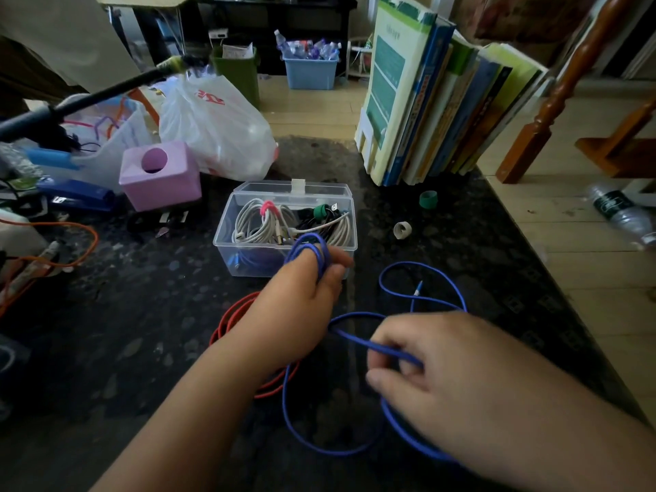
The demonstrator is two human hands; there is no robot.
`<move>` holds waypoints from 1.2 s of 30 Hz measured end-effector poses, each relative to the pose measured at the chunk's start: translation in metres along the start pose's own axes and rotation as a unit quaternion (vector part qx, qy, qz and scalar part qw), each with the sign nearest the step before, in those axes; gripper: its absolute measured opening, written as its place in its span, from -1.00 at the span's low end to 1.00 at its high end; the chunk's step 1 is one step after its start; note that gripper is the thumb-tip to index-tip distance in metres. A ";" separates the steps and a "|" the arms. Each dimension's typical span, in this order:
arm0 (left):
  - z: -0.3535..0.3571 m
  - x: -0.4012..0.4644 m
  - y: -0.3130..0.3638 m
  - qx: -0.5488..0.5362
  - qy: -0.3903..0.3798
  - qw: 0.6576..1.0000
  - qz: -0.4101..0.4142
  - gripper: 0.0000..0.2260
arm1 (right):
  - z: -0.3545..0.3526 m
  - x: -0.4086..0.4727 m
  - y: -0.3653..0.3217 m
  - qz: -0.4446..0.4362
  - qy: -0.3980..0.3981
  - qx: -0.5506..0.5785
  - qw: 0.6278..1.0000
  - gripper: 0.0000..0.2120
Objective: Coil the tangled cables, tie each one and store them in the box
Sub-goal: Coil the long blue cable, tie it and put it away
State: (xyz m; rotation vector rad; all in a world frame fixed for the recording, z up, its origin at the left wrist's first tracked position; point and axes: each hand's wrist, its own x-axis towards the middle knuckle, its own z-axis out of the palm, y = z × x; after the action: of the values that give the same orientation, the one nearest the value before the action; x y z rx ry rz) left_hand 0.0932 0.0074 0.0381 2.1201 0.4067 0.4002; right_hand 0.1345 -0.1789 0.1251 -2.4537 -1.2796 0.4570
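Hands [305, 285] [443, 371] both closed on the blue cable [330, 445]: left gripping small finished loops just near of the clear box [227, 243], right pinching the strand running left-to-right between them. Slack lying loose on the dark table [142, 314], near and right, closer to the right hand; red cable [230, 314] coiled under the left wrist, untied.

left hand [301, 278]: bare, no glove, ring or watch
right hand [436, 371]: bare, no glove or ring
forearms: both bare up to the frame edge, no sleeve in view
wrists: no band
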 end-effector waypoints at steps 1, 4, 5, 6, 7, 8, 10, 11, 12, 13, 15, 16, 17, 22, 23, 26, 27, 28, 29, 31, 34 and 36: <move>0.001 -0.001 0.001 0.031 -0.035 0.999 0.003 -0.88 | -0.006 0.001 0.004 0.010 0.017 0.007 1.000 -0.83; 0.002 -0.006 0.008 0.002 -0.123 0.992 -0.024 -0.79 | -0.022 0.008 0.022 0.059 0.050 0.117 0.990 -0.92; 0.001 -0.007 0.011 -0.031 -0.151 0.987 -0.042 -0.69 | -0.027 0.011 0.028 0.075 0.043 0.155 0.984 -0.92; 0.000 -0.008 0.014 -0.053 -0.177 0.981 -0.056 -0.57 | -0.032 0.014 0.033 0.090 0.030 0.174 0.980 -0.90; -0.002 -0.009 0.017 -0.055 -0.196 0.977 -0.057 -0.46 | -0.035 0.015 0.038 0.105 0.012 0.171 0.979 -0.88; -0.003 -0.010 0.018 -0.029 -0.203 0.978 -0.043 -0.41 | -0.037 0.017 0.044 0.119 -0.003 0.146 0.982 -0.85; -0.005 -0.011 0.016 0.108 -0.165 0.980 0.004 -0.42 | -0.036 0.019 0.055 0.149 -0.018 0.057 0.987 -0.81; -0.007 -0.011 0.016 0.178 -0.129 0.976 0.017 -0.45 | -0.036 0.020 0.061 0.165 -0.002 0.009 0.986 -0.81; -0.010 -0.010 0.015 0.223 -0.096 0.970 0.017 -0.46 | -0.036 0.021 0.068 0.179 0.034 -0.031 0.983 -0.84; -0.012 -0.009 0.013 0.242 -0.074 0.968 0.007 -0.46 | -0.037 0.021 0.074 0.188 0.077 -0.048 0.978 -0.85; -0.014 -0.007 0.009 0.239 -0.059 0.969 -0.022 -0.44 | -0.041 0.022 0.084 0.177 0.118 -0.001 0.977 -0.87; -0.013 -0.006 0.006 0.232 -0.064 0.970 -0.034 -0.41 | -0.043 0.023 0.087 0.162 0.108 0.078 0.978 -0.90; -0.012 -0.006 0.003 0.224 -0.079 0.970 -0.045 -0.39 | -0.046 0.023 0.086 0.146 0.083 0.191 0.967 -0.93; -0.006 -0.009 0.006 -0.053 -0.204 0.971 -0.114 -0.40 | -0.046 0.026 0.091 0.134 -0.007 0.620 0.773 -0.83; -0.005 -0.010 0.009 -0.128 -0.231 0.957 -0.119 -0.46 | -0.043 0.027 0.093 0.141 -0.005 0.648 0.749 -0.82; -0.002 -0.014 0.021 -0.334 -0.323 0.878 -0.120 -0.55 | -0.033 0.036 0.098 0.169 0.041 0.643 0.746 -0.82; -0.002 -0.015 0.024 -0.384 -0.349 0.846 -0.123 -0.56 | -0.030 0.038 0.099 0.173 0.061 0.610 0.771 -0.82; -0.004 -0.015 0.026 -0.425 -0.375 0.815 -0.123 -0.55 | -0.028 0.040 0.099 0.172 0.080 0.566 0.802 -0.83; -0.006 -0.016 0.028 -0.465 -0.398 0.782 -0.118 -0.54 | -0.026 0.041 0.101 0.163 0.089 0.507 0.842 -0.85; -0.011 -0.015 0.031 -0.548 -0.427 0.712 -0.103 -0.54 | -0.022 0.042 0.105 0.123 0.068 0.342 0.929 -0.90; -0.016 -0.011 0.032 -0.608 -0.438 0.656 -0.090 -0.54 | -0.011 0.044 0.106 0.080 -0.034 0.175 0.981 -0.93; -0.016 -0.011 0.031 -0.591 -0.431 0.675 -0.094 -0.54 | -0.002 0.045 0.110 0.095 -0.072 0.113 0.986 -0.92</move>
State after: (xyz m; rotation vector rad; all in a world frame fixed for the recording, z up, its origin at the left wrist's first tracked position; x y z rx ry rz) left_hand 0.0806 -0.0022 0.0712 0.7556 -0.2071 -0.4259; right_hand 0.2393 -0.2009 0.0739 -2.3940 -0.9862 0.7971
